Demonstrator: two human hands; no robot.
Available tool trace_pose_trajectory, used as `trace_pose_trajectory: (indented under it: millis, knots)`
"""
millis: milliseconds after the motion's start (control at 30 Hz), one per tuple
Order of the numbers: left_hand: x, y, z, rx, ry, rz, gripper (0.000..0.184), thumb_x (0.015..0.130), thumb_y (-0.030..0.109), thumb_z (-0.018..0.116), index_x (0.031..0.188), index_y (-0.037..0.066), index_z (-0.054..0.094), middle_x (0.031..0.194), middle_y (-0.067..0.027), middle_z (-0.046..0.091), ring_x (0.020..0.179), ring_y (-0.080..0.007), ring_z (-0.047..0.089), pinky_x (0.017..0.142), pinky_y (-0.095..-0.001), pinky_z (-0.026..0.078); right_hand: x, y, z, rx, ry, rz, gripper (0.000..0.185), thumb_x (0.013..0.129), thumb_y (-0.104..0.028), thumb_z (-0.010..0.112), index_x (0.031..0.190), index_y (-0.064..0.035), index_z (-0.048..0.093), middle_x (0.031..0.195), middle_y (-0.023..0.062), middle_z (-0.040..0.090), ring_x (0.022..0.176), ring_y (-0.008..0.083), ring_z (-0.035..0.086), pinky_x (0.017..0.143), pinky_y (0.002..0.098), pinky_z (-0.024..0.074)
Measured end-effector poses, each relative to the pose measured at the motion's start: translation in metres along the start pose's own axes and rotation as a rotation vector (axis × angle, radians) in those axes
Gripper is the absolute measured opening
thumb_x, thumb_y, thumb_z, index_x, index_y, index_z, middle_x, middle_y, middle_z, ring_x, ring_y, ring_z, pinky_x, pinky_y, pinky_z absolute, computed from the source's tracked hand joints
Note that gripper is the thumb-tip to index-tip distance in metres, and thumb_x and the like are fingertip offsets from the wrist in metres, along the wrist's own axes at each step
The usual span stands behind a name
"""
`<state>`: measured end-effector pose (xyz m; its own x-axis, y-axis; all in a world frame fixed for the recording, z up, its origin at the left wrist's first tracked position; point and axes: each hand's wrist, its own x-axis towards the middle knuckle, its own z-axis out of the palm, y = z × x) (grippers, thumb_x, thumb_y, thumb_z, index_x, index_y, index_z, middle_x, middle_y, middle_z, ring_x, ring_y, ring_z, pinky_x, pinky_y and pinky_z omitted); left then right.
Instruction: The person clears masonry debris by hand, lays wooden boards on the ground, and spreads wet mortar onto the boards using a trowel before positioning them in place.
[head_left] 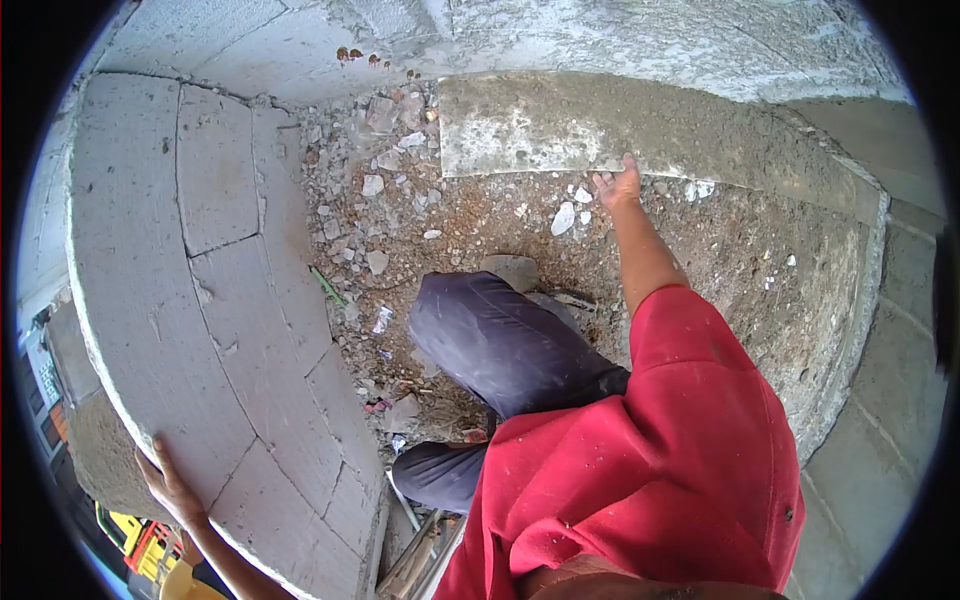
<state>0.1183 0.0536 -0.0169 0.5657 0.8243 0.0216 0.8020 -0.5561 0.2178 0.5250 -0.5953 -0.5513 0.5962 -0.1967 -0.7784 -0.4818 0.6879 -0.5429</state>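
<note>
Red shirt (pixel 650 460), right hand (pixel 620 186) at grey slab (pixel 640 122), long axis left-right

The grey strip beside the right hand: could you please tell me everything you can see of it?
The grey strip looks flat and cement-like, dull grey-brown with whitish, speckled patches on its left part. It runs along the foot of the rough far wall, its left end straight. Stony soil borders its near edge, where the right hand overlaps it in view, fingers spread; contact is unclear. Its right end is hard to make out.
</note>
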Motion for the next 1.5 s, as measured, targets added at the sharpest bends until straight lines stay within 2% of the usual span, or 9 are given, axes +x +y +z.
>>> trace_pose_trajectory:
  millis: [300,467,533,700,733,867,1300,1400,1500]
  knots:
    - [-0.005,0.013,0.001,-0.017,0.031,0.019,0.071,0.095,0.054,0.055,0.135,-0.004,0.05,0.12,-0.0228,0.061,0.108,-0.0298,0.058,0.097,-0.0396,0.044,-0.076,-0.033,0.042,-0.364,-0.331,0.005,0.078,0.092,-0.031,0.07,0.149,-0.0003,0.027,0.147,0.0151,0.037,0.131,0.0335,0.04,0.1,0.0523,0.0469]
    - [-0.003,0.007,-0.001,0.009,0.019,-0.005,0.069,0.095,0.053,0.055,0.135,-0.003,0.05,0.12,-0.0227,0.061,0.108,-0.0298,0.058,0.097,-0.0392,0.044,-0.125,0.089,0.094,-0.279,-0.493,0.16,0.08,0.089,-0.037,0.073,0.147,-0.0019,0.032,0.147,0.0106,0.04,0.125,0.0298,0.047,0.095,0.0518,0.0488]
    - [-0.003,0.009,-0.002,0.02,0.011,0.002,0.068,0.095,0.052,0.055,0.135,-0.003,0.051,0.12,-0.0224,0.061,0.108,-0.0296,0.058,0.097,-0.0391,0.044,-0.141,0.14,0.136,-0.317,-0.494,0.221,0.06,0.09,-0.038,0.072,0.136,-0.01,0.047,0.129,0.0034,0.052,0.115,0.0268,0.053,0.094,0.052,0.0475]
    - [-0.004,0.011,-0.002,-0.013,0.018,0.045,0.064,0.095,0.05,0.055,0.131,-0.003,0.053,0.113,-0.02,0.062,0.101,-0.0283,0.058,0.094,-0.04,0.045,-0.104,0.236,0.168,-0.616,-0.374,0.529,0.059,0.093,-0.049,0.064,0.136,-0.0116,0.05,0.123,0.0058,0.059,0.108,0.0237,0.057,0.092,0.0497,0.0498]
    - [-0.003,0.009,-0.002,-0.009,0.017,0.061,0.063,0.095,0.05,0.056,0.129,-0.003,0.053,0.111,-0.0185,0.062,0.1,-0.0265,0.057,0.092,-0.0389,0.045,-0.1,0.23,0.154,-0.778,-0.363,0.508,0.051,0.093,-0.048,0.063,0.132,-0.015,0.056,0.11,0.0071,0.066,0.094,0.0216,0.064,0.077,0.0466,0.0538]
    - [-0.001,0.004,-0.002,-0.177,-0.06,-0.012,0.062,0.096,0.05,0.056,0.127,-0.003,0.054,0.11,-0.016,0.061,0.1,-0.0234,0.056,0.091,-0.0363,0.045,-0.1,0.188,0.106,-0.734,-0.228,0.374,0.04,0.093,-0.045,0.062,0.115,-0.0109,0.063,0.103,0.0046,0.069,0.084,0.0175,0.065,0.074,0.0424,0.0545]
    - [0.001,0.0,0.0,-0.151,-0.044,-0.026,0.072,0.094,0.057,0.054,0.131,-0.005,0.05,0.113,-0.0189,0.058,0.1,-0.0261,0.055,0.09,-0.04,0.045,-0.096,0.161,0.107,-0.67,-0.176,0.334,0.036,0.097,-0.036,0.057,0.122,-0.0117,0.06,0.109,0.0048,0.07,0.093,0.0207,0.065,0.084,0.0422,0.052]
    - [0.003,-0.01,0.0,-0.19,-0.047,-0.042,0.074,0.093,0.057,0.054,0.133,-0.005,0.049,0.118,-0.0202,0.058,0.104,-0.0274,0.057,0.092,-0.0405,0.046,-0.096,0.157,0.107,-0.871,-0.203,0.311,0.037,0.094,-0.037,0.059,0.122,-0.0124,0.063,0.106,0.0038,0.071,0.095,0.0192,0.065,0.085,0.0419,0.0517]
    - [0.005,-0.008,0.005,-0.217,-0.079,-0.057,0.076,0.093,0.057,0.054,0.136,-0.005,0.048,0.123,-0.0219,0.058,0.108,-0.0289,0.058,0.094,-0.0407,0.046,-0.094,0.149,0.101,-1.436,-0.403,0.105,0.037,0.089,-0.037,0.063,0.118,-0.0133,0.067,0.103,0.0073,0.072,0.094,0.0221,0.068,0.083,0.0414,0.0527]
